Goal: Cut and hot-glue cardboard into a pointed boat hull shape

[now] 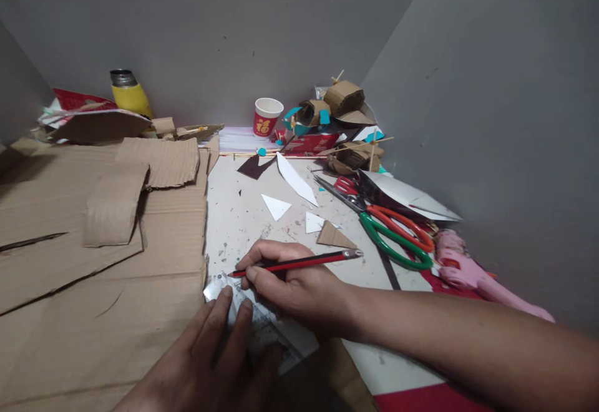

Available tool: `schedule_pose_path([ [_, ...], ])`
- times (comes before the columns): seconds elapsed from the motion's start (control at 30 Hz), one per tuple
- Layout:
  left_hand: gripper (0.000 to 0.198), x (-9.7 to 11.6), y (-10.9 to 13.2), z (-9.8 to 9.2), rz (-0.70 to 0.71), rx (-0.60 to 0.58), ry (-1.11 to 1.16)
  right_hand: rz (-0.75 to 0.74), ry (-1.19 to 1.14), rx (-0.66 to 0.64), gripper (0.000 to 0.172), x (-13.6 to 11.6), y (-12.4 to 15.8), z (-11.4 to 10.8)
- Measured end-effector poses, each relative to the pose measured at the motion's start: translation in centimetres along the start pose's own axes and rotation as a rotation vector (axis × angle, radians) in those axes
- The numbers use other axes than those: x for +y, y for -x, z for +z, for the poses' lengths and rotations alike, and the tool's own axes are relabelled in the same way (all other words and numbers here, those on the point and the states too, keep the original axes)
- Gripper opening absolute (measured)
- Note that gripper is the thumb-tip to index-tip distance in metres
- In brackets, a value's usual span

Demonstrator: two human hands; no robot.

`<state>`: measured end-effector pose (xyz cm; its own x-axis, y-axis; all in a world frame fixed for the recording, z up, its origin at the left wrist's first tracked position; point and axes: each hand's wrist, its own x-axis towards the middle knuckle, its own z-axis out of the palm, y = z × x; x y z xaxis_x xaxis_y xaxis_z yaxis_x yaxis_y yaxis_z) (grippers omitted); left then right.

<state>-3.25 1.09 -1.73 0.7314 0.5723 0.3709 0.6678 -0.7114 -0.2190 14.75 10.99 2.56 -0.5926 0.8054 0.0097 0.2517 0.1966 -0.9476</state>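
My right hand [292, 281] is closed around a red and black pencil [299, 263]. The pencil slants, its tip near the upper edge of a clear plastic ruler [248, 309], perhaps a set square, and its metal-capped end to the right. With fingers spread, my left hand [210, 356] lies flat on the ruler. White paper [304, 340] shows under the ruler's lower right part. Just beyond my right hand lie a small brown cardboard triangle [334, 235] and white paper scraps [276, 206].
Large cardboard sheets [163, 312] cover the left side. At right lie scissors with green and orange handles [395, 240] and a pink glue gun [486, 278]. Along the back wall stand a yellow bottle [131, 97], a red and white paper cup [267, 117] and cardboard pieces [345, 97].
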Motion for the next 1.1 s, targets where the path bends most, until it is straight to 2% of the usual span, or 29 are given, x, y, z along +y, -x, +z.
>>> schedule_pose_path([
  [0.1, 0.038, 0.1, -0.1, -0.1, -0.05, -0.029, 0.003, 0.021, -0.003, -0.013, 0.012, 0.1, -0.1, 0.0],
  [0.3, 0.033, -0.3, -0.2, -0.3, -0.01, -0.015, 0.053, 0.098, -0.03, -0.022, 0.013, 0.1, -0.3, -0.1],
  [0.53, 0.034, -0.3, -0.1, -0.3, -0.014, -0.024, 0.107, 0.265, -0.136, -0.035, 0.01, -0.3, 0.0, -0.4],
  [0.67, 0.036, -0.6, -0.1, -0.9, -0.025, -0.035, 0.128, 0.355, -0.145, -0.081, 0.01, -0.7, 0.2, -0.8],
  [0.77, 0.038, -1.0, -0.3, -1.7, -0.004, -0.058, 0.162, 0.341, -0.09, -0.123, 0.006, -1.2, 0.4, -1.3],
  [0.87, 0.041, -1.3, -0.5, -2.2, -0.005, -0.065, 0.188, 0.288, 0.006, -0.152, 0.009, -1.8, 0.5, -1.8],
  [0.97, 0.039, -1.2, -0.6, -2.2, -0.029, -0.035, 0.196, 0.238, 0.074, -0.175, 0.012, -2.1, 0.6, -2.1],
  [1.1, 0.038, -1.1, -0.6, -2.1, -0.047, -0.031, 0.207, 0.241, 0.127, -0.228, 0.012, -2.2, 0.8, -2.3],
])
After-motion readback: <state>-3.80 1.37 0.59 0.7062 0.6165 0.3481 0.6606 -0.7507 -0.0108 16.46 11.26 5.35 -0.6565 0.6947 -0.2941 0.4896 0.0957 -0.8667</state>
